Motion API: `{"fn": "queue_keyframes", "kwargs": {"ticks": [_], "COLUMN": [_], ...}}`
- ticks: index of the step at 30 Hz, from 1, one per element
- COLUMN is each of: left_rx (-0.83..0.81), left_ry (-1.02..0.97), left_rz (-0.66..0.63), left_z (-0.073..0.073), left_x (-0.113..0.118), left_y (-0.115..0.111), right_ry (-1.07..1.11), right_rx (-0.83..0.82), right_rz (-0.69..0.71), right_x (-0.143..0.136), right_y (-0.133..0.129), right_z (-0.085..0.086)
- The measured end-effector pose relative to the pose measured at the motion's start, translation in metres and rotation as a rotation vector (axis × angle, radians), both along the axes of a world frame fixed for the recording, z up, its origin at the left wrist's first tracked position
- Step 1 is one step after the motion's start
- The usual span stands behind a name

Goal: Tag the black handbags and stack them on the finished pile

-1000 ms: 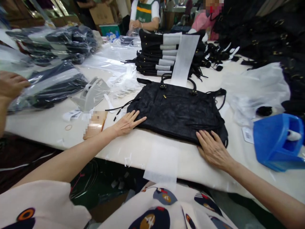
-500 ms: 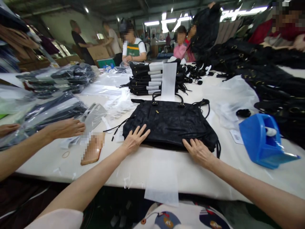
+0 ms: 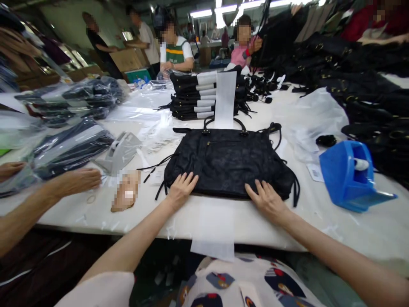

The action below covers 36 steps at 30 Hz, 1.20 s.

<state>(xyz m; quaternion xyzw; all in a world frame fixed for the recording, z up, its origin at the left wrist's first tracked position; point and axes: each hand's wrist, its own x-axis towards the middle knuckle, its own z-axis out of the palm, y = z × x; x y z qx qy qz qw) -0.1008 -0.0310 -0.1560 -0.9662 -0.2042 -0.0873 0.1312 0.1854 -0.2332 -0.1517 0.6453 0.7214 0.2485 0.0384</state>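
A black handbag lies flat on the white table, its two handles pointing away from me. My left hand rests with spread fingers on the bag's near left edge. On the near right edge lies my right hand, fingers also apart, holding nothing. A white paper strip comes out from beneath the bag and hangs over the table's front edge. Another white strip stands beyond the handles, in front of a stack of folded black bags.
At right stands a blue tape dispenser, with black bags heaped behind it. Left are a grey dispenser, a phone, plastic-wrapped bags and a co-worker's hands. Other people stand at the back.
The view has tilted and shifted slightly. My hands stay at the bag's near edge. The co-worker's hand has moved left, away from the grey dispenser. The person at the back has lowered an arm.
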Motion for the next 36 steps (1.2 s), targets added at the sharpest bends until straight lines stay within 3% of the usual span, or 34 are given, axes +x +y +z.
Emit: {"fn": "queue_keyframes", "kwargs": {"ticks": [2, 7, 11, 14, 17, 21, 23, 30, 36], "left_rx": [-0.027, -0.033, -0.026, -0.044, -0.022, 0.02, 0.03, -0.057, -0.157], "left_ry": [0.048, -0.062, 0.001, 0.081, 0.108, 0.133, 0.156, 0.3, 0.297], "left_rz": [0.003, 0.011, 0.07, 0.077, 0.083, 0.077, 0.052, -0.234, -0.155], "left_z": [-0.01, 0.008, -0.001, -0.013, -0.016, -0.01, -0.003, 0.023, 0.028], "left_x": [-0.003, 0.009, 0.016, 0.015, 0.013, 0.013, 0.014, 0.036, 0.071], "left_y": [0.003, 0.04, 0.053, 0.052, 0.051, 0.053, 0.053, 0.037, 0.014], "right_ry": [0.01, 0.11, 0.108, 0.163, 0.234, 0.295, 0.333, 0.635, 0.752], "right_rx": [-0.036, -0.064, -0.038, -0.087, -0.006, 0.003, -0.052, -0.148, -0.035], "right_rz": [0.01, -0.016, -0.119, -0.106, -0.074, 0.339, 0.438, 0.474, 0.422], "right_x": [-0.005, 0.004, -0.005, -0.012, -0.027, -0.065, -0.08, -0.09, -0.099], "right_y": [-0.001, 0.024, 0.04, 0.04, 0.033, 0.03, 0.037, 0.056, 0.064], "right_z": [-0.011, 0.008, 0.001, -0.01, -0.008, -0.003, -0.007, -0.018, -0.036]}}
